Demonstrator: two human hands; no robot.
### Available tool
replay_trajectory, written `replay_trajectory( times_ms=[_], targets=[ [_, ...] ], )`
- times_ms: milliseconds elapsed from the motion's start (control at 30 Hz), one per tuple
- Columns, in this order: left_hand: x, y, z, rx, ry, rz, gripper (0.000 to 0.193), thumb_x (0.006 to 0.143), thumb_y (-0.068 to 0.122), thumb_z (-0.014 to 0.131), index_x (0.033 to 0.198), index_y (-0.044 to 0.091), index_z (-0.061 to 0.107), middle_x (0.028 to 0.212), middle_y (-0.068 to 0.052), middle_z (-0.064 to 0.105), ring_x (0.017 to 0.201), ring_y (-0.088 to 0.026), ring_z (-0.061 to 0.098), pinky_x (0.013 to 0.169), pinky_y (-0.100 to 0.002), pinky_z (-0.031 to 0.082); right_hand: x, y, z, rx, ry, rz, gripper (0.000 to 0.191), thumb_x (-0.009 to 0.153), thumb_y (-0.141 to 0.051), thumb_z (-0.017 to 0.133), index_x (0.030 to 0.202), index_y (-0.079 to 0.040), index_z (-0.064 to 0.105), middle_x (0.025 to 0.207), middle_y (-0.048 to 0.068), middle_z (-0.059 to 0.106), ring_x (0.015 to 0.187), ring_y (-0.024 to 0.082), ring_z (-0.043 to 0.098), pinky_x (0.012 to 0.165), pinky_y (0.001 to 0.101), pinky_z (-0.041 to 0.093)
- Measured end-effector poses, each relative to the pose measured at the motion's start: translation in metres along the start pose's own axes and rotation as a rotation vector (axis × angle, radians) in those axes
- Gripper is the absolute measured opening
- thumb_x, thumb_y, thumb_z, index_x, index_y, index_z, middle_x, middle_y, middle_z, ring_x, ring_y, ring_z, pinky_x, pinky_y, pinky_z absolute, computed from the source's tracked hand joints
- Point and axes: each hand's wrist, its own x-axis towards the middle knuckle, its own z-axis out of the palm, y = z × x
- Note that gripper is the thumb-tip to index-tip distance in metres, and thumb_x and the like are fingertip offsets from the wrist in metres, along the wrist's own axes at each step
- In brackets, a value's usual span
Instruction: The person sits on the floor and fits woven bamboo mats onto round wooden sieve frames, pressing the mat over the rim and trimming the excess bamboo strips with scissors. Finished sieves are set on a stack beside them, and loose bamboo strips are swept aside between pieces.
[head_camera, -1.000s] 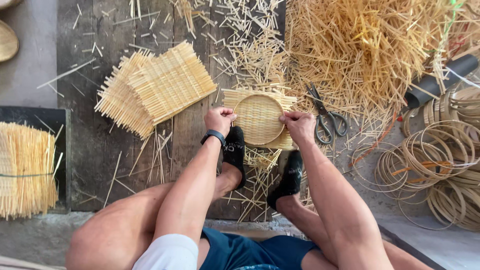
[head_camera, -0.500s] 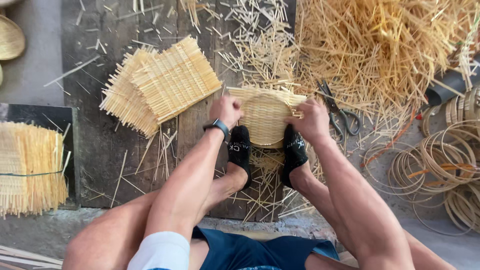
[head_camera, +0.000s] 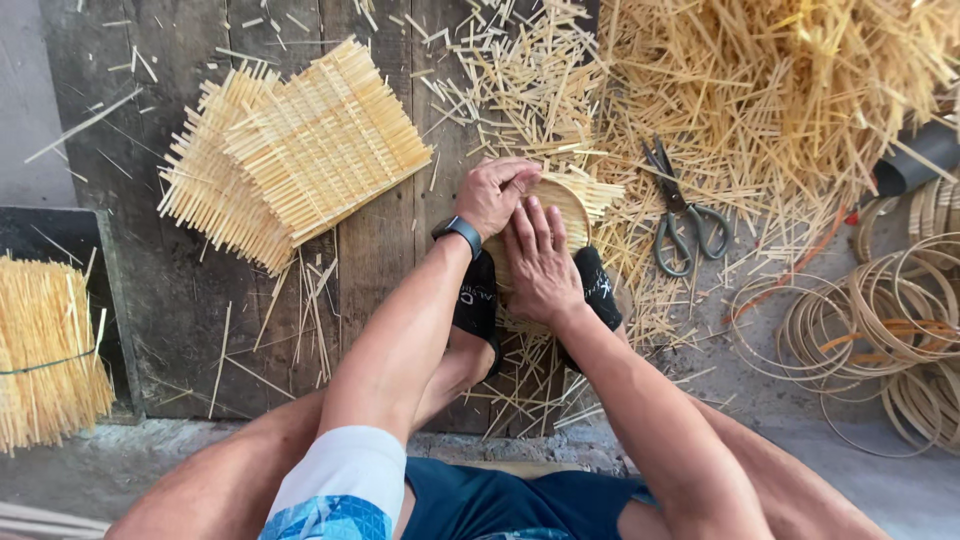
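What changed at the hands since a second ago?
The right hand moved from the mat's right edge onto its middle, lying flat over it. The left hand shifted to the top edge. Scissors, stacked mats and rings stayed put.

both arms reach forward and down between the bent knees. the left hand (head_camera: 497, 193) is curled, with its fingers bent in and a dark watch on the wrist. the right hand (head_camera: 540, 258) lies flat, palm down, fingers straight and close together, just beside the left.
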Motion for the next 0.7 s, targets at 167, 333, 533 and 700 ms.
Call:
replay_trajectory(
  times_ms=[167,333,533,700],
  targets=[
    [0.002,0.007,0.002,0.058,0.025,-0.006,0.019,0.091,0.023,0.076,0.108,0.023,0.081,0.111,0.001,0.076,0.105,-0.022,0.065,0.095,-0.035,0.054,-0.042,-0.014,0.015,0.545,0.296,0.278,0.065,0.074,-0.033,0.086,0.122,0.002,0.059,0.126,0.022,0.056,0.125,0.038,0.050,0.110,0.0506,0.040],
    [0.002,0.011,0.002,0.148,0.042,0.015,0.017,0.086,0.027,0.080,0.102,0.023,0.083,0.107,0.001,0.074,0.099,-0.023,0.062,0.093,-0.036,0.051,-0.062,-0.062,0.086,2.294,0.502,1.105,0.038,0.094,-0.014,0.081,0.121,0.005,0.063,0.109,0.014,0.065,0.102,0.032,0.060,0.093,0.0491,0.045],
    [0.004,0.016,0.003,0.142,0.046,0.006,0.018,0.086,0.027,0.080,0.103,0.023,0.083,0.108,0.002,0.073,0.101,-0.023,0.061,0.095,-0.036,0.050,-0.040,-0.055,0.118,2.612,0.710,0.898,0.041,0.087,-0.005,0.072,0.126,-0.003,0.059,0.117,0.010,0.069,0.112,0.025,0.066,0.104,0.0444,0.050],
    [-0.003,0.017,0.003,0.177,0.105,0.098,0.017,0.090,0.027,0.078,0.105,0.021,0.082,0.109,0.002,0.073,0.102,-0.023,0.060,0.097,-0.036,0.049,-0.043,-0.058,0.111,2.520,0.724,0.795,0.044,0.087,-0.003,0.070,0.129,-0.003,0.057,0.120,0.010,0.069,0.113,0.024,0.065,0.102,0.0425,0.050]
  ],
)
